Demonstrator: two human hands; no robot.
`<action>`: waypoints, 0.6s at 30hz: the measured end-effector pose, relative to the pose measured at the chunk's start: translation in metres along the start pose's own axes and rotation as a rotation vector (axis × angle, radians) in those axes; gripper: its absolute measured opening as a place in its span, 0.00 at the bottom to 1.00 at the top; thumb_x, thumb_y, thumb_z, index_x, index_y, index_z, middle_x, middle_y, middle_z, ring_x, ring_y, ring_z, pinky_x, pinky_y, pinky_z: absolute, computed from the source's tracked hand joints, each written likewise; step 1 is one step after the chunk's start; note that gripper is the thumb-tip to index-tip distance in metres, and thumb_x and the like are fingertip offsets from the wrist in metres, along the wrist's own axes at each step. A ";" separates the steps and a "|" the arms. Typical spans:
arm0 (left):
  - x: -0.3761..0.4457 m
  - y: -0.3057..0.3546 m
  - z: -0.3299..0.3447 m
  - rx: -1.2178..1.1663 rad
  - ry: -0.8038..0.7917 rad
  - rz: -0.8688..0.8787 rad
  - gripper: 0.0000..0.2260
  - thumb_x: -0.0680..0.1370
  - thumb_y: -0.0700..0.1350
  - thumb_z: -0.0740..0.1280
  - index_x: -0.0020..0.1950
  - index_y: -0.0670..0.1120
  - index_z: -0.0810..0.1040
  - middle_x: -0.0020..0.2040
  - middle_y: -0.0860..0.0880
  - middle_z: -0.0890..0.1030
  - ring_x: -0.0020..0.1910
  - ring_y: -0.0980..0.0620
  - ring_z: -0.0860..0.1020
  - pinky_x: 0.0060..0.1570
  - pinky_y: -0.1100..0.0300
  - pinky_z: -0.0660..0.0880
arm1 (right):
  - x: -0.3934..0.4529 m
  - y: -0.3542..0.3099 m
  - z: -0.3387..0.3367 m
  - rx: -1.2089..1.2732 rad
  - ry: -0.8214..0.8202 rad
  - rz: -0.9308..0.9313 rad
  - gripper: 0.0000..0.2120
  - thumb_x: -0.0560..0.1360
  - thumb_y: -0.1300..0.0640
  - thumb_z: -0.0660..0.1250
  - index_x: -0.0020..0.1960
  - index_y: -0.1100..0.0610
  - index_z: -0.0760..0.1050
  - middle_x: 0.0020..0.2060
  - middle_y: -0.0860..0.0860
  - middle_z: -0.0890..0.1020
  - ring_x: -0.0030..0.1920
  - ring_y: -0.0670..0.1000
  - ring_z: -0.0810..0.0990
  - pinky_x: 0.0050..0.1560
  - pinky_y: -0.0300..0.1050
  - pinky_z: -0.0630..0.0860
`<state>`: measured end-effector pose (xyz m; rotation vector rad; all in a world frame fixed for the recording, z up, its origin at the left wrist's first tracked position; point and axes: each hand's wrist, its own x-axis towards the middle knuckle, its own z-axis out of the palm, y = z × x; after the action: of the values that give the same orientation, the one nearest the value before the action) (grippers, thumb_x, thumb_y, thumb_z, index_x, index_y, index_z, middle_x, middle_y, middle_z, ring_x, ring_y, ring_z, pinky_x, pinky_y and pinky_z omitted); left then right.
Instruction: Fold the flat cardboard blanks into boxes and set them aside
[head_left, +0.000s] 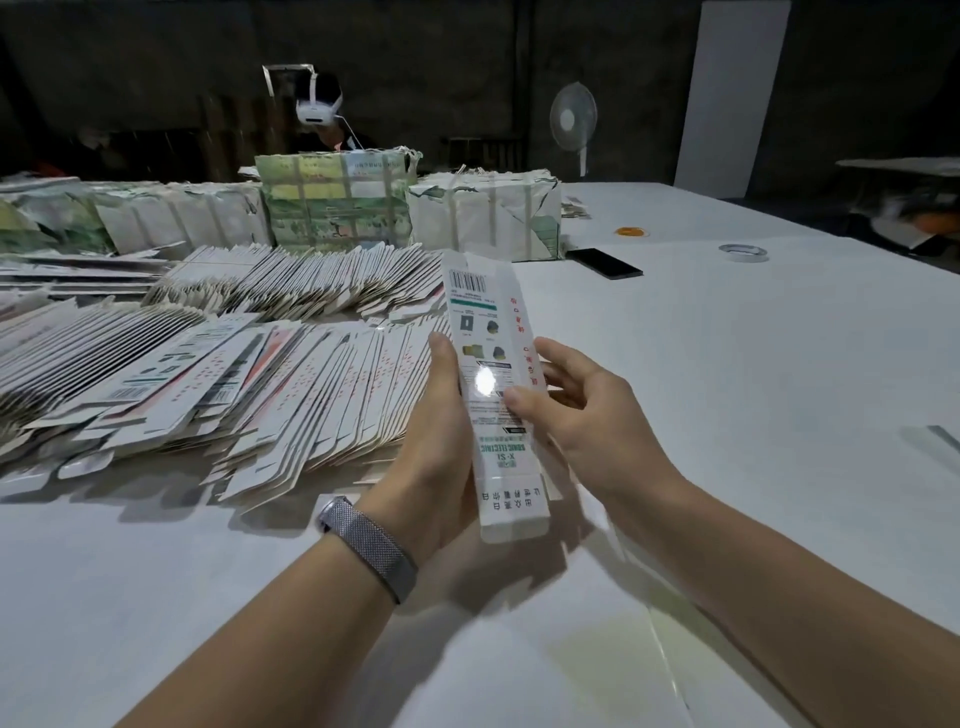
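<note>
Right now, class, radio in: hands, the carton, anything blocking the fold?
Left hand grips the carton along its left edge. Right hand pinches its right side. Carton held above the table, blanks pile to the left. Nothing blocking.

White table (727, 364), flat blanks (208, 374), phone (603, 263)

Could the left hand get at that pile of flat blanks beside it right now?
Probably not at once: the left hand grips the carton together with the right hand. The pile of flat blanks lies close on its left, nothing between them.
</note>
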<state>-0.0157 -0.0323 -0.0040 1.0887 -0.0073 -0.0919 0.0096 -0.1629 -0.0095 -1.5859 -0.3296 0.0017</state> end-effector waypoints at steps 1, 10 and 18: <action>0.000 0.000 0.000 -0.002 -0.008 -0.006 0.33 0.82 0.68 0.44 0.68 0.49 0.77 0.54 0.42 0.87 0.51 0.42 0.86 0.42 0.49 0.84 | 0.000 0.001 -0.001 0.040 -0.005 0.005 0.25 0.76 0.59 0.73 0.71 0.50 0.72 0.49 0.41 0.85 0.49 0.43 0.85 0.45 0.39 0.82; -0.003 -0.004 0.005 0.140 -0.048 0.043 0.26 0.85 0.61 0.47 0.65 0.47 0.78 0.55 0.39 0.85 0.51 0.41 0.85 0.45 0.48 0.84 | -0.005 0.004 -0.003 0.250 0.036 0.059 0.26 0.75 0.57 0.73 0.71 0.55 0.70 0.50 0.51 0.86 0.44 0.47 0.86 0.38 0.38 0.80; -0.002 -0.016 0.012 0.189 0.005 0.088 0.24 0.85 0.59 0.49 0.62 0.47 0.79 0.45 0.44 0.87 0.40 0.47 0.85 0.38 0.53 0.83 | -0.008 0.010 -0.005 0.265 0.052 0.046 0.26 0.75 0.58 0.73 0.71 0.54 0.71 0.47 0.52 0.86 0.44 0.49 0.87 0.38 0.38 0.80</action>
<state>-0.0195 -0.0502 -0.0126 1.2754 -0.0608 -0.0095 0.0052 -0.1697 -0.0209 -1.3281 -0.2409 0.0381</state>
